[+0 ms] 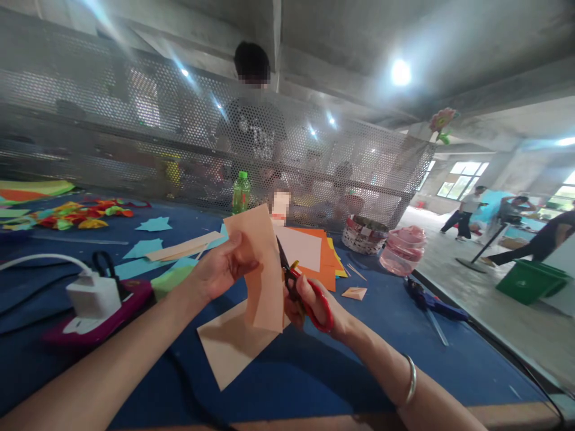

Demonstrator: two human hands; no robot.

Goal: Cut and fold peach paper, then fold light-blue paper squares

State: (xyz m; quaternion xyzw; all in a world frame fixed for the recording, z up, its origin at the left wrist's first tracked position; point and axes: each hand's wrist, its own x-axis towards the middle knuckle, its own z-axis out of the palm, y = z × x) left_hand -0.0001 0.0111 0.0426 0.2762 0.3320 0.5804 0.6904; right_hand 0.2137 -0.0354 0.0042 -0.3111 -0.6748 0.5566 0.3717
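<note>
My left hand (222, 266) pinches a peach paper sheet (263, 269) and holds it upright above the blue table (314, 371). My right hand (314, 305) grips red-handled scissors (299, 281), whose dark blades point up along the sheet's right edge. Under both hands a second peach sheet (229, 347) lies flat on the table. A silver bangle (409, 380) sits on my right wrist.
A white charger on a magenta object (92, 302) is at left, with black scissors (104, 263) behind. Orange and white sheets (314, 254), a green bottle (241, 193), a basket (363, 234), a pink jar (402, 250) and a glue gun (426, 299) lie beyond. A person stands behind the mesh screen (135, 137).
</note>
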